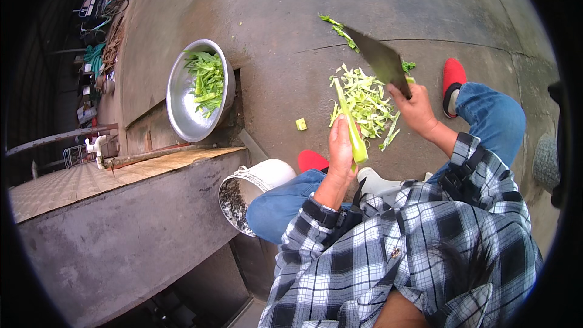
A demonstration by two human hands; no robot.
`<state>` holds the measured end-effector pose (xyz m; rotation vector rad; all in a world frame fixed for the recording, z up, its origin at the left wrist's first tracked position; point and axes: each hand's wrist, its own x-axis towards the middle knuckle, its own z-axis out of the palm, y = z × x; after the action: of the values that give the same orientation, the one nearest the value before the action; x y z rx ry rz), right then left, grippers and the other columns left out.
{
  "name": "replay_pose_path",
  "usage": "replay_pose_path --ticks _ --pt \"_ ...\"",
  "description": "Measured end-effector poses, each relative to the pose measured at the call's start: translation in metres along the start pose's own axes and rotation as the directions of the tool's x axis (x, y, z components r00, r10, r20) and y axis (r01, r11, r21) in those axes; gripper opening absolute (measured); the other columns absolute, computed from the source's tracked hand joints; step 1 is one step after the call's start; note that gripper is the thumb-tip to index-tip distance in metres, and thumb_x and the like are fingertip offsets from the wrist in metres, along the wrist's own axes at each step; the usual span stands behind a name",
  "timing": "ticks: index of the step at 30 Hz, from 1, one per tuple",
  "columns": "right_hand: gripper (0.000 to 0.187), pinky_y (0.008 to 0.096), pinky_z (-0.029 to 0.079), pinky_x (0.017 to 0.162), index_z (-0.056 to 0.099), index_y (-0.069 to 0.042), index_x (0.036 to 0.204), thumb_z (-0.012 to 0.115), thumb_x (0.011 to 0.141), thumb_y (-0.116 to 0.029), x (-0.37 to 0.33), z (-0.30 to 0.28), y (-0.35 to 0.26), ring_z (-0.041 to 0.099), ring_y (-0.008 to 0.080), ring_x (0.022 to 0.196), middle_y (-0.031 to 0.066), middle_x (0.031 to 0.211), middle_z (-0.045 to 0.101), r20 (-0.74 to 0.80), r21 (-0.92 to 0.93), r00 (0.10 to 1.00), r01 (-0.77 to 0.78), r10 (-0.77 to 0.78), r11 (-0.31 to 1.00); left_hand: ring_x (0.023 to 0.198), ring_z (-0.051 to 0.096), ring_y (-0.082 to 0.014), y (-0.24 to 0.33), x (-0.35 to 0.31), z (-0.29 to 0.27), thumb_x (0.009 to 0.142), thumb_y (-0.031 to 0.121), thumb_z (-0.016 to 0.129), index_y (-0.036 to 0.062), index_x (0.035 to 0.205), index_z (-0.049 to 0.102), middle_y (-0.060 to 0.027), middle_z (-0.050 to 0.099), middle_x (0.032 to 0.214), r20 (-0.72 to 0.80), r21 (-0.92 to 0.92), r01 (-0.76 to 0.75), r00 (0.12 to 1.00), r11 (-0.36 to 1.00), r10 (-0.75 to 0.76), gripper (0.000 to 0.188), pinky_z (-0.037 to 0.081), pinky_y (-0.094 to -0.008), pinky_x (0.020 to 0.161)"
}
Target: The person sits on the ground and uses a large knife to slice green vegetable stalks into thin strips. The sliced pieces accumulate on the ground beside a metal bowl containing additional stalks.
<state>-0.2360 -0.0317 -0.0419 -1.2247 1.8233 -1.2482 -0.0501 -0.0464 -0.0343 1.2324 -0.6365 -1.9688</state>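
My left hand (341, 149) is closed around a long pale green celtuce stem (347, 114), held upright with its thick end near my wrist. My right hand (415, 109) grips the handle of a broad dark cleaver (378, 54). Its blade points up and to the left, apart from the stem. Below both hands, a heap of pale green peelings (370, 102) is spread on the concrete floor. A short cut chunk (301, 124) lies left of the heap. Beyond the blade tip is a thin leafy green piece (341, 31), partly covered by the cleaver.
A metal basin (230, 88) holding cut green pieces (206, 82) stands to the left. Nearer my left knee, a dirty white bucket (276, 172) sits beside a low concrete wall (121, 231). My red shoes (453, 74) flank the heap. Clutter lines the far left.
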Motion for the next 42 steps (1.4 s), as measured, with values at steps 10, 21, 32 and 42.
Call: replay_pose_path --ticks 10,21,32,42 --pt "0.032 0.0419 0.045 0.059 0.052 0.006 0.099 0.063 0.082 -0.019 -0.024 0.014 0.009 0.058 0.0386 0.066 0.0207 0.071 0.060 0.315 -0.193 0.941 -0.062 0.122 0.979 0.061 0.049 -0.0075 0.015 0.013 -0.016 0.097 0.035 0.039 0.0097 0.093 0.050 -0.0010 0.054 0.076 -0.117 -0.024 -0.120 0.986 0.992 0.117 0.028 0.042 -0.0212 0.053" --pt "0.086 0.0439 0.047 0.055 0.030 -0.008 0.135 0.064 0.057 0.000 -0.045 0.000 -0.025 0.059 0.0356 0.060 0.0148 0.069 0.059 0.488 -0.122 0.827 0.383 -0.281 0.916 0.062 0.049 -0.0122 0.006 0.028 -0.039 0.097 0.033 0.041 0.0083 0.094 0.046 -0.0038 0.051 0.074 -0.074 -0.166 -0.237 0.971 0.957 0.227 0.026 0.044 -0.0252 0.058" --pt "0.089 0.0412 0.050 0.059 0.032 -0.009 0.135 0.068 0.054 -0.002 -0.050 -0.001 -0.029 0.062 0.0348 0.069 0.0154 0.089 0.063 0.488 -0.003 0.698 0.601 -0.524 0.799 0.056 0.044 -0.0118 0.003 0.029 -0.036 0.098 0.036 0.035 0.0103 0.089 0.045 -0.0037 0.049 0.073 -0.083 -0.172 -0.145 0.988 0.974 0.132 0.029 0.040 -0.0268 0.050" --pt "0.090 0.0393 0.050 0.059 0.033 -0.009 0.135 0.069 0.053 -0.002 -0.044 0.007 -0.014 0.062 0.0329 0.068 0.0138 0.085 0.063 0.454 -0.069 0.716 0.622 -0.531 0.780 0.059 0.048 -0.0136 0.001 0.019 -0.028 0.098 0.033 0.036 0.0086 0.091 0.045 -0.0053 0.050 0.069 -0.106 -0.129 -0.190 0.978 0.973 0.177 0.027 0.043 -0.0259 0.053"
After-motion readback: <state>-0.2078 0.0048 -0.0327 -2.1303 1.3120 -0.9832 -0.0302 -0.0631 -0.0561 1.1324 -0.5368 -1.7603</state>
